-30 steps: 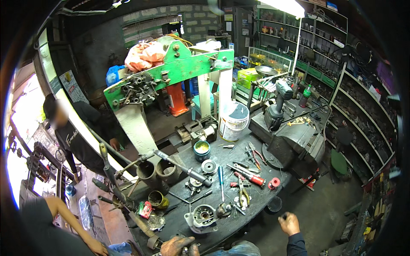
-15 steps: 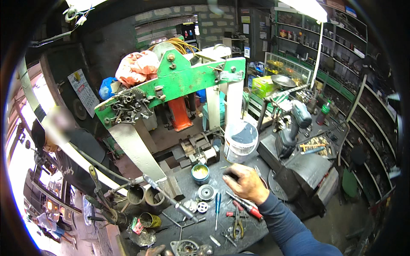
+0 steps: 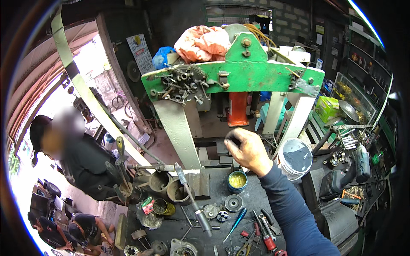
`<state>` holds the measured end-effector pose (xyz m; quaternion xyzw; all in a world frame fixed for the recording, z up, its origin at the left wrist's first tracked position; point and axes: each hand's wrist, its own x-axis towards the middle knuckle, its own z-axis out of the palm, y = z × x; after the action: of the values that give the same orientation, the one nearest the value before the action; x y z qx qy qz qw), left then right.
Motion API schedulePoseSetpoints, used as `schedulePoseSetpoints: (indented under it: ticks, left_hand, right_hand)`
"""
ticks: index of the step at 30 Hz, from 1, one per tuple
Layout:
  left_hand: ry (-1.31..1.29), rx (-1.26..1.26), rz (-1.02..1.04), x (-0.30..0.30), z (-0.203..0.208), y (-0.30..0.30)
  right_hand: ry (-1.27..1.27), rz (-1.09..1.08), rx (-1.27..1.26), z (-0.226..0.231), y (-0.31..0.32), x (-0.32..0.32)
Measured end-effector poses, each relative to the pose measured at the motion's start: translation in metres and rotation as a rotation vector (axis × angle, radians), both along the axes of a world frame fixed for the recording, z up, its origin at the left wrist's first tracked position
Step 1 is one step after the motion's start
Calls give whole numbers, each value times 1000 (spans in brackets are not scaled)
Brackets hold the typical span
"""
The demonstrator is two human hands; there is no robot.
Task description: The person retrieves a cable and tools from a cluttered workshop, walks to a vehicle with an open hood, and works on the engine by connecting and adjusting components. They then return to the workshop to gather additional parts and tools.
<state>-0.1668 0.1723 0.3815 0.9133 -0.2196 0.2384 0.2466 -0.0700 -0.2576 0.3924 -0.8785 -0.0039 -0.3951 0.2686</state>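
Right fingers [image 3: 239,136] curled, grip unclear | dark tool-strewn bench [image 3: 254,197] | green-beamed frame [image 3: 256,77] | block wall [image 3: 290,16] behind

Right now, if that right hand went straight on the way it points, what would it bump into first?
Following the line of the forearm, the right hand would probably meet the red-orange column under the green crossbeam. Depth is hard to judge, so that's only a guess.

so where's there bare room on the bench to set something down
Two smallish patches on the bench: one between the dark metal block and the blue tin; another bounded by the tin, round metal disc, blue screwdriver and right forearm. It's crowded lower right, around the red tool, and left, around the metal cups.
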Motion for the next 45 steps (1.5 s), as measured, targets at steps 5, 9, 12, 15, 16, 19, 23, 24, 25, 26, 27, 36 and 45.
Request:
schedulePoseSetpoints:
  ticks: [5,9,12,15,16,19,23,24,25,26,27,36,45]
  left_hand:
    - [136,41,21,-2,-17,15]
    - [66,17,-106,0,-34,26]
    - [95,-5,-142,3,-46,34]
    - [-41,77,-104,6,-55,38]
    - [-50,84,-108,8,-56,39]
    - [188,13,-64,10,-56,41]
    - [188,-32,-45,14,-58,38]
    - [176,-23,-44,15,-59,37]
    - [164,-14,-43,17,-62,36]
    - [156,-38,-52,18,-64,36]
    - [146,-62,-60,20,-66,36]
    - [95,-49,-84,34,-69,40]
    - [48,-22,-29,36,-75,46]
  right_hand:
    - [101,-36,-13,-8,-4,50]
    - [115,-66,8,-14,-2,85]
    - [119,-114,-67,-14,0,104]
    - [137,-163,-172,-11,4,121]
    - [178,-184,-210,-8,6,126]
    - [315,-220,-283,-1,13,138]
    - [317,-233,-383,5,23,153]
    - [302,-245,-396,6,25,157]
    - [309,-264,-402,7,26,160]
    - [305,-282,-408,9,26,163]
    - [295,-296,-439,10,27,167]
    - [122,-514,-612,19,8,176]
    - [173,-477,-566,17,14,168]
